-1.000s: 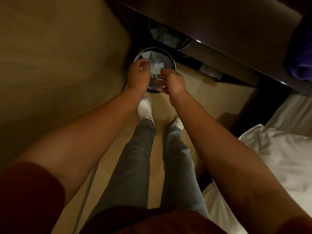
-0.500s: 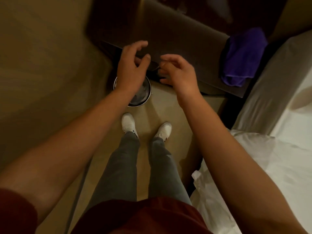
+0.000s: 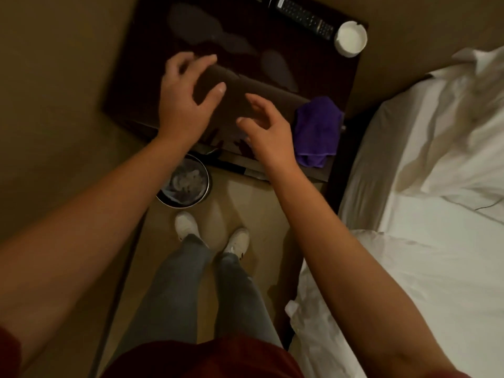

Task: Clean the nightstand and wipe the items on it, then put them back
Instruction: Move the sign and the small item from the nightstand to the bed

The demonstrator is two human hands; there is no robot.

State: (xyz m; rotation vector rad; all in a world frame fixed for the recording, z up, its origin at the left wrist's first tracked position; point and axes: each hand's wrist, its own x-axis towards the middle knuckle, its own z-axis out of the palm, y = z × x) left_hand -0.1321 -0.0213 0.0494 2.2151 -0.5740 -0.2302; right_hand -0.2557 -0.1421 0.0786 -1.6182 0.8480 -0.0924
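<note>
Both the left hand (image 3: pixel 182 105) and right hand (image 3: pixel 268 135) hover empty with fingers spread above the nightstand tabletop (image 3: pixel 141 85), so the next move is likely gripping the purple cloth (image 3: pixel 317 129) to wipe.

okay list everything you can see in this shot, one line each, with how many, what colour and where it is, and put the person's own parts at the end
nightstand: one, dark brown, top centre, against the wall
remote control: one, black, far edge of the nightstand
ashtray: one, white, far right corner of the nightstand
cloth: one, purple, near right edge of the nightstand
bin: one, metal rim, white scraps inside, on the floor below the nightstand
bed: one, white sheets, right side
shoes: two, white, on the floor
trousers: grey, lower centre
left hand: open, above the nightstand
right hand: open, beside the cloth
</note>
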